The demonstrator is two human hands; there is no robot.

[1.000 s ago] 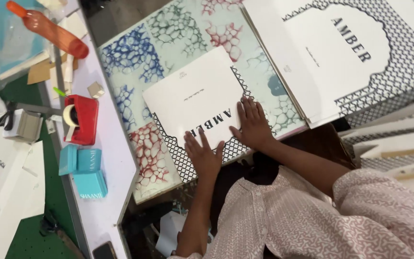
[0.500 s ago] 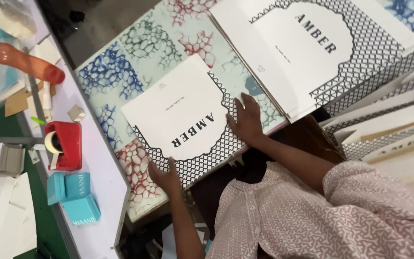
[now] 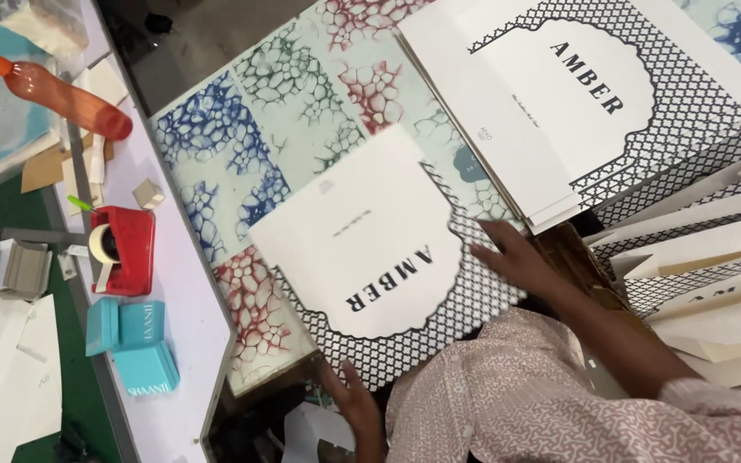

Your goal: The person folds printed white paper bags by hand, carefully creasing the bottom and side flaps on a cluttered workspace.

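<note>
Nearest the camera, the person's patterned shirt [image 3: 508,394] fills the lower right. The left hand [image 3: 355,401] lies open at the near edge of a white card [image 3: 370,257] with a black lattice border, its fingers spread and touching the card's lower edge; nothing is clasped in it. The right hand [image 3: 516,257] rests flat and open on the card's right edge, fingers stretched out, pressing rather than gripping. The card lies tilted on a sheet of marbled paper [image 3: 250,146] printed with blue, green and red cell-like patches, which covers the middle of the work surface.

To the left, on a pale table [image 3: 190,300], two turquoise boxes [image 3: 135,347] sit close together, and just beyond them stands a red tape dispenser [image 3: 122,249]. Left of it lies a small grey device [image 3: 23,267]. Farther off, an orange bottle [image 3: 53,90] lies on its side.

To the right, a stack of similar cards [image 3: 705,257] is fanned out at the table's edge. Beyond it, at the far side, a larger card [image 3: 576,94] with the same lattice border lies over the marbled paper.
</note>
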